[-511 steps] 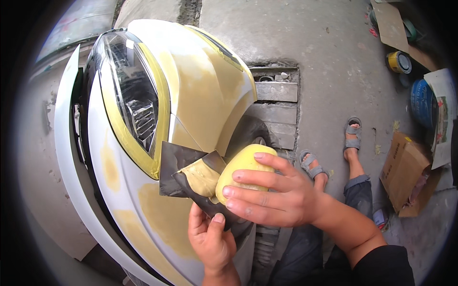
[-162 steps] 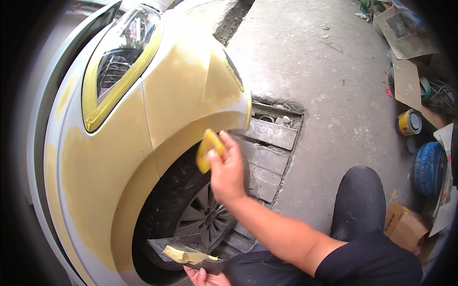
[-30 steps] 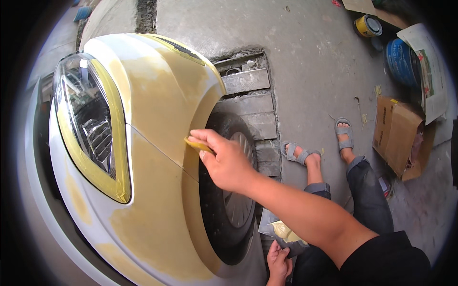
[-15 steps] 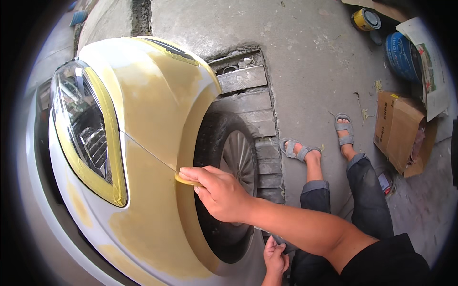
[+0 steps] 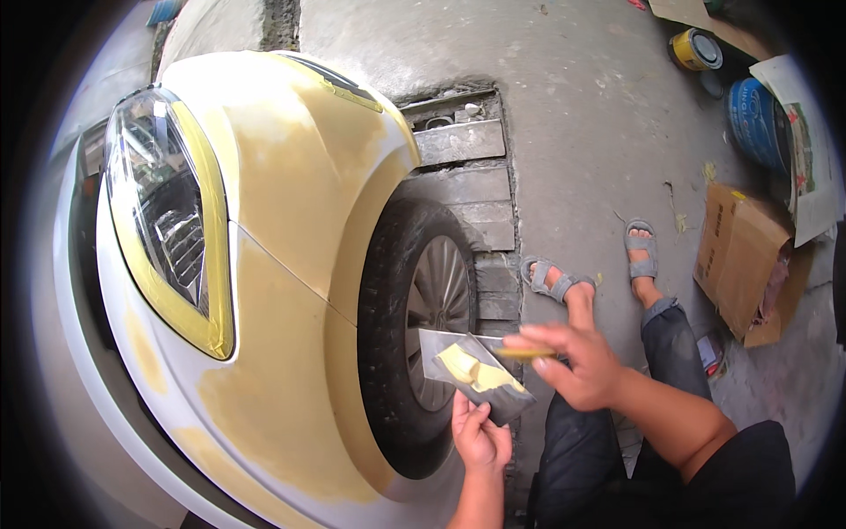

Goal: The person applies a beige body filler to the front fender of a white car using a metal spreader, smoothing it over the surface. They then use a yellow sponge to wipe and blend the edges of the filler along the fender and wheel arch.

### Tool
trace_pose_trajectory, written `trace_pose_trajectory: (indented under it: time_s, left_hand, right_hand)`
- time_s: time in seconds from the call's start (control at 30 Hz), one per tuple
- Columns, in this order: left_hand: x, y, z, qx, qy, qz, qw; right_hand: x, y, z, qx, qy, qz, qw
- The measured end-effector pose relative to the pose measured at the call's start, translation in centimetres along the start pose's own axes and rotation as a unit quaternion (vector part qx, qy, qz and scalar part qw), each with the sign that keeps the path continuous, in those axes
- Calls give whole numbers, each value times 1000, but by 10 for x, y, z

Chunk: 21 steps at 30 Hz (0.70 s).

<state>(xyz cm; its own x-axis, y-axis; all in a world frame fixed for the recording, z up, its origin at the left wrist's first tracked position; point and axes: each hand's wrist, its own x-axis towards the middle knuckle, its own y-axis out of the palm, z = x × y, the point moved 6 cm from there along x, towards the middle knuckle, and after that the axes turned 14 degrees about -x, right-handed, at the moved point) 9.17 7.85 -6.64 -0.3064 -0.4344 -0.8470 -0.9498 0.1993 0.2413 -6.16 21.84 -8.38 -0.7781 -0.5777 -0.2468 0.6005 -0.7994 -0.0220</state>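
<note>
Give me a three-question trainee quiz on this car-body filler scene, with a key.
1. True or false: the left hand holds the grey mixing board carrying yellow filler.
2. What does the right hand hold? A) yellow spreader B) spray can C) wrench
3. Fill in: the board is held in front of the car's front ____.

Key: 1 true; 2 A; 3 wheel.

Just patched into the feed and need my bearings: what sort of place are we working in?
Most likely a car body repair shop floor. A car's front fender is coated in yellow filler, the left hand holds a grey board of the same filler, and paint cans and cardboard boxes sit on bare concrete.
</note>
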Motion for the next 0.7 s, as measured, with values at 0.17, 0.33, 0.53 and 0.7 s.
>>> trace_pose_trajectory:
  time_s: [0.17, 0.33, 0.53, 0.7]
  left_hand:
    - [11, 9, -1, 36, 20, 23, 999]
    - [9, -9, -1, 24, -27, -49, 998]
    - [17, -3, -6, -6, -24, 0, 1000]
    - [25, -10, -15, 0, -6, -9, 1000]
  right_hand:
    - [-31, 14, -1, -7, -92, 53, 994]
    - [-52, 19, -11, -56, -140, 68, 986]
    - [-65, 28, -29, -74, -104, 66, 990]
    - [-26, 24, -66, -12, 34, 20, 999]
